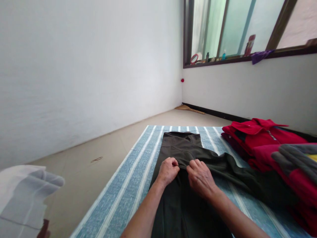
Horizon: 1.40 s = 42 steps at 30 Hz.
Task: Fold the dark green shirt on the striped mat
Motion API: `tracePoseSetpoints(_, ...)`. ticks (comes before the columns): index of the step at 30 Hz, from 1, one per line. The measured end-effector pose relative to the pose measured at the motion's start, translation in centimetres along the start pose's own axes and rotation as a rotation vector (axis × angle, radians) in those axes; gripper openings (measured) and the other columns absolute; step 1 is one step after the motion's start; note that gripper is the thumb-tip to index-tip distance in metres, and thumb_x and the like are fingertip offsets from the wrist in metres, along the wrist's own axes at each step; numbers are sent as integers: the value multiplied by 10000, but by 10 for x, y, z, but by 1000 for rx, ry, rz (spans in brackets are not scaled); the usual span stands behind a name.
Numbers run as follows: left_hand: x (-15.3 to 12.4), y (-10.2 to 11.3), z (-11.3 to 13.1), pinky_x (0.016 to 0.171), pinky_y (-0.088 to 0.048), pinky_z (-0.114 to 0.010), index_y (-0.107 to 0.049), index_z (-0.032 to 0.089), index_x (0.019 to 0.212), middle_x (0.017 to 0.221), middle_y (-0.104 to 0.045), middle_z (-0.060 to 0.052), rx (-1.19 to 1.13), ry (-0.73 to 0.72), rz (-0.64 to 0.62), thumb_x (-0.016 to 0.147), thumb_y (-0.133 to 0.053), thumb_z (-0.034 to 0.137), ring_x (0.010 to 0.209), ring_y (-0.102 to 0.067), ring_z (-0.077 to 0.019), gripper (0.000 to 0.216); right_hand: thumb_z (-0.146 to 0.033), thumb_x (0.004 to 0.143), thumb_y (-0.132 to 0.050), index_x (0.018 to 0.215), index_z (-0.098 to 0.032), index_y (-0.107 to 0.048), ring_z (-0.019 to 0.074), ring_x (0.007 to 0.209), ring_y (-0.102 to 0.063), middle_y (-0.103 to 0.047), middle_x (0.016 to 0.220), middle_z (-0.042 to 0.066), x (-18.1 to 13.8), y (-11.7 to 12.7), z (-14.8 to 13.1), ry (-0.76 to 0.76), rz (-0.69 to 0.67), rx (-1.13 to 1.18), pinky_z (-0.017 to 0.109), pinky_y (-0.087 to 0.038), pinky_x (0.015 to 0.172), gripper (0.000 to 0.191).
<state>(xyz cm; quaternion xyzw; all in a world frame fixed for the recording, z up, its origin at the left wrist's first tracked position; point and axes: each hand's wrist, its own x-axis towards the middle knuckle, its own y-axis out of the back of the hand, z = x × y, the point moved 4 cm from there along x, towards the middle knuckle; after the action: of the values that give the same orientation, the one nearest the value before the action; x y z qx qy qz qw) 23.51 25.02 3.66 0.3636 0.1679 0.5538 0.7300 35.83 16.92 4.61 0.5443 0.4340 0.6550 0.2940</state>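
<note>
Dark olive trousers (182, 145) lie flat on a blue and white striped mat (133, 178), waistband at the far end. One leg trails off to the right toward the red clothes. My left hand (168, 170) is closed in a fist, pinching the trouser fabric near the crotch. My right hand (200, 177) sits right beside it, fingers curled onto the same fold of fabric. The two hands almost touch.
A pile of red clothes (262, 135) with a grey and yellow garment (294, 158) lies on the mat's right side. White fabric (22, 195) shows at the lower left. Bare floor (99, 148) runs along the white wall. A window sill (223, 59) holds bottles.
</note>
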Motion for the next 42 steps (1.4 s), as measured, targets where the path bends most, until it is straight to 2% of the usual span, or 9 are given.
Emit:
tracePoseSetpoints(6,1,2,-1,590,-380,-231,-580,161,554,580,-571,24,-30,37,3,697,-594,200,587,-530,-120,149,-26,724,-548,733,-190,-606,197,715,-455,-572,754,43,-10,-18,-10,-17,-66,5,325,-255,637,174)
tracePoseSetpoints(10,2,-1,-6,562,-347,-228,-518,165,529,541,-521,37,6,88,44,610,-594,72,562,-491,-112,145,-57,772,-551,902,-211,-623,200,723,-456,-573,779,30,-13,-21,-10,-33,-59,17,323,-248,638,214)
tracePoseSetpoints(16,3,-2,-12,568,-373,-204,-570,161,694,615,-554,39,8,98,4,609,-601,49,592,-517,-106,144,-70,780,-553,804,-202,-611,200,762,-463,-575,815,35,-13,-20,-6,-67,-93,36,318,-255,649,147)
tracePoseSetpoints(20,1,-1,-12,599,-392,-210,-619,160,844,660,-571,35,41,70,-23,653,-596,64,613,-534,-110,214,-119,820,-548,787,-209,-599,192,766,-465,-568,804,26,-20,-8,12,-136,-64,90,305,-272,667,109)
tracePoseSetpoints(25,-1,-1,-9,662,-420,-224,-641,169,1000,732,-588,15,98,11,-57,701,-582,74,665,-554,-122,319,-111,841,-510,770,-201,-596,188,737,-451,-548,757,25,-55,8,46,-200,25,63,299,-288,680,143)
tracePoseSetpoints(28,-2,-1,-5,693,-426,-234,-657,182,1009,783,-582,-3,146,-16,-68,716,-575,65,695,-556,-128,326,-55,793,-511,763,-202,-605,196,730,-448,-545,747,31,-79,9,62,-202,8,0,306,-291,674,177)
tracePoseSetpoints(32,-2,0,-1,730,-428,-237,-683,203,960,817,-575,-15,194,-45,-100,735,-563,58,747,-567,-136,293,5,712,-523,849,-198,-637,221,842,-476,-580,876,60,-99,7,72,-205,-54,-81,314,-312,720,270)
tracePoseSetpoints(38,2,-1,1,759,-433,-240,-677,181,981,885,-575,-40,294,-84,-145,791,-531,93,798,-582,-147,255,-81,801,-526,832,-198,-630,211,840,-501,-585,856,52,-107,31,86,-321,-54,-104,310,-338,731,159)
tracePoseSetpoints(42,5,-2,3,765,-429,-235,-666,192,1017,909,-572,-41,404,-103,-167,810,-515,116,819,-585,-149,267,-135,891,-425,876,-166,-613,220,913,-515,-587,893,82,-97,56,117,-463,-120,-191,311,-353,787,192)
